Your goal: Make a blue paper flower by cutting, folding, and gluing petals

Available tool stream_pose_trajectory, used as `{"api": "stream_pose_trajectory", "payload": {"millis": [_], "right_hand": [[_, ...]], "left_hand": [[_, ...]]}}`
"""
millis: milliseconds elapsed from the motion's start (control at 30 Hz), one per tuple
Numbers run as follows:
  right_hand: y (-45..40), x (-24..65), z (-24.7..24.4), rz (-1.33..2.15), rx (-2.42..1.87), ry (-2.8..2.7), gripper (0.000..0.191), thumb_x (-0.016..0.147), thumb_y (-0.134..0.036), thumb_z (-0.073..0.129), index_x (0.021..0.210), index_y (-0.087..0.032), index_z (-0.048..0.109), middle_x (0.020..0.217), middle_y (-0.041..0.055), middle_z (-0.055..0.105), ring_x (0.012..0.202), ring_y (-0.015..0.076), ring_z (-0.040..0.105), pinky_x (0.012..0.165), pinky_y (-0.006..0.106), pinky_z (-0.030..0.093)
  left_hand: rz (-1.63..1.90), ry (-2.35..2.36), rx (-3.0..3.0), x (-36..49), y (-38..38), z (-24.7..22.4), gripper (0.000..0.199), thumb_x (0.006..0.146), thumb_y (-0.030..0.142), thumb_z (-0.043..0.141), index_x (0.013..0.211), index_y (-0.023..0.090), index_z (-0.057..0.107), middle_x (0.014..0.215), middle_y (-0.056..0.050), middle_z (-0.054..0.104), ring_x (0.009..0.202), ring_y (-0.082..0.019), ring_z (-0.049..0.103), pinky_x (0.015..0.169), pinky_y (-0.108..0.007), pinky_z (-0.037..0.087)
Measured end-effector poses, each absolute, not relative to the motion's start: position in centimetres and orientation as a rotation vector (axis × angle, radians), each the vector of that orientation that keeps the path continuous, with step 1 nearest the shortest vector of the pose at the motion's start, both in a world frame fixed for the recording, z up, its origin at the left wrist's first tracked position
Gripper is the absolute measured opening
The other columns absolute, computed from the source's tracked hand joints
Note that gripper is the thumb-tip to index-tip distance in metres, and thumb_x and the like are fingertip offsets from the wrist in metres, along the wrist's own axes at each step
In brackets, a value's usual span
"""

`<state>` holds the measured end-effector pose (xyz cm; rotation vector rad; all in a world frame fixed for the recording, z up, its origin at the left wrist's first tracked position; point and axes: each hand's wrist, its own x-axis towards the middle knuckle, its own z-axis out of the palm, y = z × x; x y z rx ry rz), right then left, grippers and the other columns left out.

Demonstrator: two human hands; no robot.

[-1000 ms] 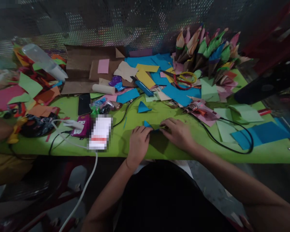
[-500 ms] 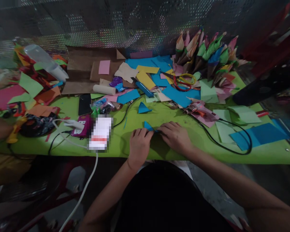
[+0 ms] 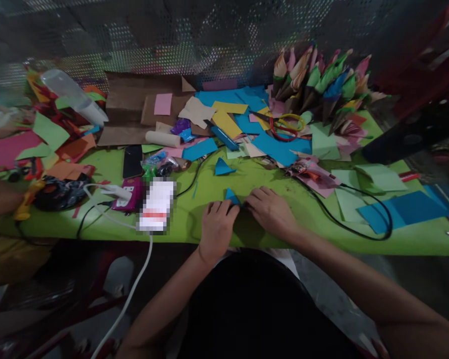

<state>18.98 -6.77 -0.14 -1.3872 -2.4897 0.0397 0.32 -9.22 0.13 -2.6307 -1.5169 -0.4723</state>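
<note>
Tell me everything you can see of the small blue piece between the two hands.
The small blue piece is bright blue and looks like paper. A pointed tip shows, aimed away from the person; the fingers hide the rest, so its full shape and any folds can't be told. It is at the near part of the green table. The left hand covers its near side; the right hand is close, contact unclear.
</note>
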Motion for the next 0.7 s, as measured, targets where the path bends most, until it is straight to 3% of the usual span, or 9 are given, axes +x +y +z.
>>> {"api": "stream_pose_trajectory", "payload": {"millis": [133,367,700], "right_hand": [[-6.9,19.0,-0.4,0.024,-1.309,-2.51,0.014,0.095,-0.015,0.055,0.088,-0.019,0.067,0.086,0.0086,0.063,0.084,0.024,0.051,0.071,0.035,0.035],[-7.5,19.0,-0.9,-0.049,-1.244,-2.515,0.018,0.094,-0.01,0.054,0.087,-0.019,0.068,0.082,0.0086,0.062,0.081,0.0237,0.05,0.07,0.035,0.036],[-7.5,19.4,-0.9,-0.156,-1.126,-2.584,0.017,0.091,-0.008,0.056,0.086,-0.018,0.068,0.078,0.0075,0.061,0.076,0.0232,0.048,0.068,0.035,0.035]], "left_hand": [[-0.487,-1.507,-2.632,0.1,-9.9,-0.3,0.028,0.094,0.012,0.051,0.113,0.022,0.069,0.113,-0.007,0.072,0.095,-0.023,0.063,0.092,-0.042,0.052],[-0.455,-1.467,-2.636,-0.8,-11.7,-1.5,0.044,0.098,0.021,0.051,0.141,0.024,0.056,0.137,-0.007,0.066,0.124,-0.025,0.06,0.11,-0.047,0.044],[-0.304,-1.536,-2.687,-0.5,-11.7,-0.8,0.052,0.097,0.032,0.053,0.148,0.021,0.048,0.146,-0.008,0.06,0.131,-0.027,0.056,0.115,-0.057,0.039]]}}
